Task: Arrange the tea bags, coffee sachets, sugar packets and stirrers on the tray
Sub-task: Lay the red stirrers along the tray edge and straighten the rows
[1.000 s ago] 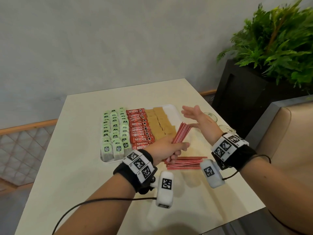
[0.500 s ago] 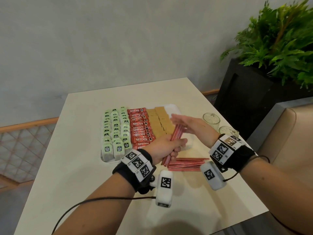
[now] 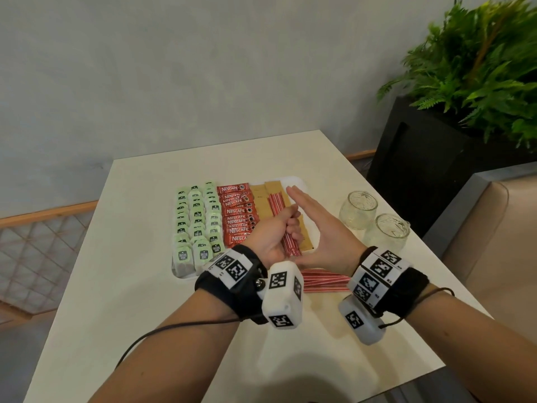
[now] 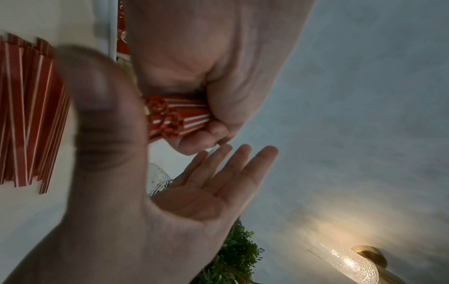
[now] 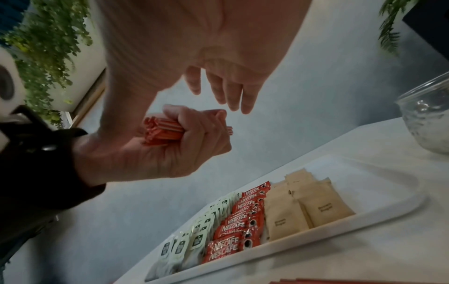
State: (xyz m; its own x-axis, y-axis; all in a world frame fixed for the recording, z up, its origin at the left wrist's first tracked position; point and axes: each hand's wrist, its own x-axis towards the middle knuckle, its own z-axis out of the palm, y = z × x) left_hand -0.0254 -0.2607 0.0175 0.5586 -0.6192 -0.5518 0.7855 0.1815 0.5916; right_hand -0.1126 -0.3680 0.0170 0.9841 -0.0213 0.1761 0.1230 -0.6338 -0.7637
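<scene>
**Stirrer bundle squared up above the tray**

The step in hand looks like the last category: tea bags (image 3: 195,225), Nescafé coffee sachets (image 3: 238,216) and brown sugar packets (image 5: 303,207) already lie in neat columns on the white tray (image 5: 379,209), while stirrers are still off it. The left hand (image 3: 271,237) is clenched around a bundle of red-and-white stirrers (image 3: 283,225), held in the air above the tray's right side. The right hand (image 3: 319,228) is flat, fingers straight, palm facing the bundle and holding nothing; whether it touches the stirrers' side is hard to tell from these views. More loose stirrers (image 3: 322,282) lie on the cream table (image 3: 116,286) near the wrists.

Next, I judge, the bundle needs its ends evened, then laying flat in the bare strip at the tray's right, parallel to the sachets.

The stirrers are thin, stiff, striped plastic sticks, slippery in a bunch; sachets look glossy foil, sugar packets matte paper, tea bags soft pouches. Two textured glass jars (image 3: 361,209) stand just right of the tray.
</scene>
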